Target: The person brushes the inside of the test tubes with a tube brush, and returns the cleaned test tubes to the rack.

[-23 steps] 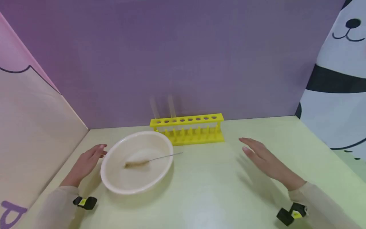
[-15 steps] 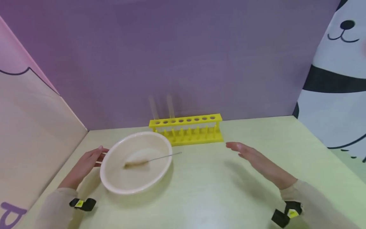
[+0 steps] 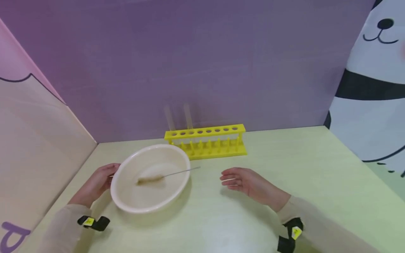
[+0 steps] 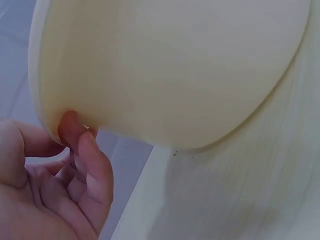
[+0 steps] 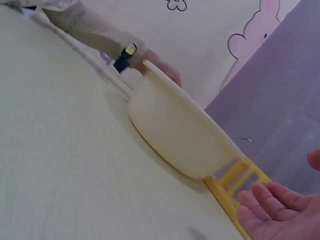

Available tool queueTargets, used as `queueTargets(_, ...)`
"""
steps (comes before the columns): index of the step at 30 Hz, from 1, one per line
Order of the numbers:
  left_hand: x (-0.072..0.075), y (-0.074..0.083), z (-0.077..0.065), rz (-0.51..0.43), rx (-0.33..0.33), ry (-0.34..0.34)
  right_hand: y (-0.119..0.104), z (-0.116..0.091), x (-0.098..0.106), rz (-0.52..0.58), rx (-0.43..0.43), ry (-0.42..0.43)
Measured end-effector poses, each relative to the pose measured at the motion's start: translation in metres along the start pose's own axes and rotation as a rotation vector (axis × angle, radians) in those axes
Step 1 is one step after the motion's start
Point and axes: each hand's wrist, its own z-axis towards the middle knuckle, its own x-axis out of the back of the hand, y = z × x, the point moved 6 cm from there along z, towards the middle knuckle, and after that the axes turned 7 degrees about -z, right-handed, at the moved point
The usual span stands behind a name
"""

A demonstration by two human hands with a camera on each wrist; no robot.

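Note:
A cream plastic basin stands on the table at centre left. My left hand is at its left rim; in the left wrist view, the thumb goes over the rim and curled fingers meet the outer wall below it. Inside the basin lies a test tube brush, its thin wire handle jutting over the right rim. My right hand is held above the table, right of the basin, fingers loosely bent and holding nothing. Behind the basin is a yellow test tube rack, partly hidden by it.
Two clear test tubes rise from the rack's left end. A purple wall closes off the back of the pale table. Side panels stand left and right, the right one with a panda print.
My right hand has moved left across the table toward the basin and its fingers have bent a little. My left hand has closed in on the rim. The basin, brush and rack have stayed put.

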Motion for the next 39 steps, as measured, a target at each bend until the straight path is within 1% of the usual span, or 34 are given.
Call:
queueTargets(4, -0.001, -0.002, -0.002, -0.048, -0.010, -0.025, 0.006, 0.016, -0.023, 0.061, -0.013, -0.030)
queueTargets(9, -0.002, 0.000, -0.002, -0.042, -0.005, -0.024, 0.004, 0.031, -0.042, 0.095, -0.035, -0.014)
queueTargets(14, -0.003, 0.000, 0.000, -0.036, 0.008, -0.010, 0.003, 0.044, -0.052, 0.104, -0.051, 0.019)
queueTargets(19, -0.002, 0.000, 0.001, -0.047, 0.013, 0.007, 0.004, 0.054, -0.061, 0.108, -0.062, 0.023)
queueTargets(26, 0.000, -0.001, 0.002, -0.062, 0.018, 0.028, 0.004, 0.068, -0.073, 0.160, -0.048, 0.056)
queueTargets(30, 0.001, 0.000, 0.002, -0.038, 0.036, 0.046, 0.006, 0.075, -0.081, 0.178, -0.045, 0.075)
queueTargets(33, 0.001, 0.001, 0.001, -0.023, 0.051, 0.055, 0.007, 0.079, -0.085, 0.191, -0.050, 0.108)
queueTargets(36, 0.001, 0.004, 0.001, -0.018, 0.063, 0.058, 0.005, 0.083, -0.085, 0.218, -0.046, 0.160)
queueTargets(39, 0.000, 0.004, 0.000, -0.022, 0.078, 0.053, 0.004, 0.084, -0.084, 0.238, -0.042, 0.195)
